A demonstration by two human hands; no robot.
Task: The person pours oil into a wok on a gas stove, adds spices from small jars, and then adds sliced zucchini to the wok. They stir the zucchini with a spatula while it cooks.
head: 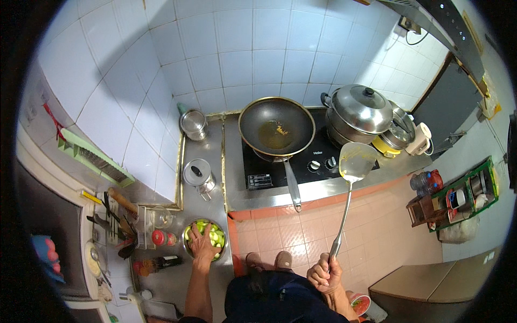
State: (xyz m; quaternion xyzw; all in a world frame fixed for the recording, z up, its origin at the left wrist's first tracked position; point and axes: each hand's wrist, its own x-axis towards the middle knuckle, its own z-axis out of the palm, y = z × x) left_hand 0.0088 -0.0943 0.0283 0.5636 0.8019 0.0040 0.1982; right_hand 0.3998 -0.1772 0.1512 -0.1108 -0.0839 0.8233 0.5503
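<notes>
My left hand [204, 245] rests with spread fingers on cut green vegetable pieces [216, 236] in a round metal bowl [226, 247] on the steel counter. Whether its fingers grip any pieces cannot be told. Closed around the handle of a metal wok spatula [358, 161] is my right hand [326, 273]; the blade, with yellowish residue on it, is raised over the hob's front edge. A dark wok [262, 117] sits on the left side of the black gas hob [258, 171], with oil and small golden-brown bits at its bottom. Its handle points towards me.
A lidded steamer pot [355, 117] stands right of the wok, beside another metal pot [398, 137]. Lidded metal containers [197, 171] stand left of the hob. Near the bowl are a red-lidded jar [158, 238], a dark bottle [169, 261] and a utensil rack [143, 230]. A tiled wall [270, 36] rises behind.
</notes>
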